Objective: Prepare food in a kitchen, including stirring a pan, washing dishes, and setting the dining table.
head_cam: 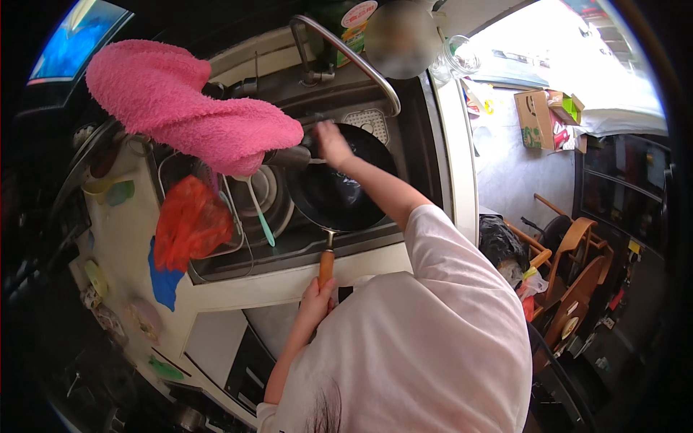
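A black wok (346,200) rests over the right basin of a dark sink. My left hand (315,300) grips its wooden handle (326,266) at the near side. Blurred, my right hand (331,139) is over the wok's far left part; whether it holds anything cannot be told. Just left of it is a dark faucet or sprayer head (291,157), partly covered by a pink fluffy cloth (184,113). A curved metal faucet (357,54) arches above the far side of the sink. Left of the wok, a utensil with a mint-green handle (262,222) lies across a metal bowl (263,189).
A red plastic bag (192,222) hangs over a wire basket (238,241) at the sink's left, above a blue cloth or bag (164,281). A glass jar (460,56) stands at the far right corner. Wooden chairs (574,270) and a cardboard box (535,119) are farther right.
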Demonstrator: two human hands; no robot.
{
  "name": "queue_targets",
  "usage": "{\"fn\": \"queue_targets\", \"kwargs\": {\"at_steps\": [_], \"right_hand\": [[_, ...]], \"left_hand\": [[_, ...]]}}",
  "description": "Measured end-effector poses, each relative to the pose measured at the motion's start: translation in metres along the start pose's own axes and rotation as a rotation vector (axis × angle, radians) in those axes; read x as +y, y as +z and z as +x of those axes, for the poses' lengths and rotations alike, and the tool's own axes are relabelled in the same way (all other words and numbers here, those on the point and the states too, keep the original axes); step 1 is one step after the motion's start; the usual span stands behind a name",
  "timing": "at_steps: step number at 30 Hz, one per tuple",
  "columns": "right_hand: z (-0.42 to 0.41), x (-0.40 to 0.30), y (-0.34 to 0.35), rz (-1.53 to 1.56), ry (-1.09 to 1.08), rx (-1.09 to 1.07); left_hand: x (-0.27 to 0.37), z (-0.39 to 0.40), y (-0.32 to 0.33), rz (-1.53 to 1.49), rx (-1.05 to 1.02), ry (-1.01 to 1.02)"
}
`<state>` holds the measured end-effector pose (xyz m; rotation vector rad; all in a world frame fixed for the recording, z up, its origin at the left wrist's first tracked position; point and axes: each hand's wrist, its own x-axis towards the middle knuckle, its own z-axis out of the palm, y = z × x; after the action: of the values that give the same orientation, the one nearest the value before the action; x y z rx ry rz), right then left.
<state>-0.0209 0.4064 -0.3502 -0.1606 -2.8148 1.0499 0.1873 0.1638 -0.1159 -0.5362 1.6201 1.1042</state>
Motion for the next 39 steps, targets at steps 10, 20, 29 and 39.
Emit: {"fn": "queue_targets", "kwargs": {"at_steps": [10, 20, 29, 39], "right_hand": [[-0.099, 0.007, -0.092, -0.307, -0.438, -1.427], [-0.016, -0.013, 0.004, -0.425, -0.159, -0.152], [-0.106, 0.003, -0.054, 0.471, 0.111, -1.372], [-0.029, 0.026, 0.011, 0.418, 0.197, -0.243]], "left_hand": [[0.000, -0.007, -0.001, -0.225, -0.013, -0.118], [-0.018, 0.007, 0.003, -0.146, 0.024, -0.012], [0.002, -0.002, 0.003, -0.236, 0.019, -0.136], [0.005, -0.002, 0.007, -0.100, 0.008, -0.053]]}}
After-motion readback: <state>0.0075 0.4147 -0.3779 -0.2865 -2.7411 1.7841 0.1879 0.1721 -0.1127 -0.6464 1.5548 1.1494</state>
